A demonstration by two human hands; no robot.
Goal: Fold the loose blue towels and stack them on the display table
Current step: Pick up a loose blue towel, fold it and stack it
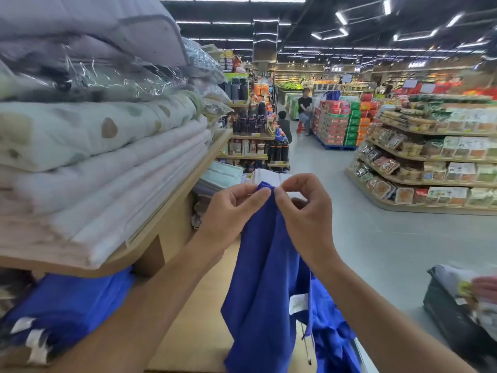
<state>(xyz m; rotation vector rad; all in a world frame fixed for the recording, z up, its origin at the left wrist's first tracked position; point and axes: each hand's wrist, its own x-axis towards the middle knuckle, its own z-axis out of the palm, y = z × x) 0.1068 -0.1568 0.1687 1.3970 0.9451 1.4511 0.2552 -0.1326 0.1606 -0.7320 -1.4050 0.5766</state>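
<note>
Both grips meet at the top corner of a blue towel (266, 278): the left grip (231, 208) pinches the cloth between thumb and forefinger, its other fingers curled, and the right grip (304, 208) pinches the same edge just beside it, the fingertips of the two nearly touching. Both forearms reach up and forward from the bottom of the view, wrists bent inward. Piled bedding (94, 144) fills the upper left on a wooden shelf (172, 211), its top cut off by the frame. Below lies the bench (193, 319), a wooden surface partly covered by the arms. The blue towel hangs from the pinch in loose folds over the bench, its lower end running out of view. More blue towels (67, 305) sit on the bench beneath the shelf, blurred, and further blue cloth (333, 332) bunches behind the right forearm, mostly hidden. A white label (297, 304) shows on the hanging towel; its print cannot be read.
</note>
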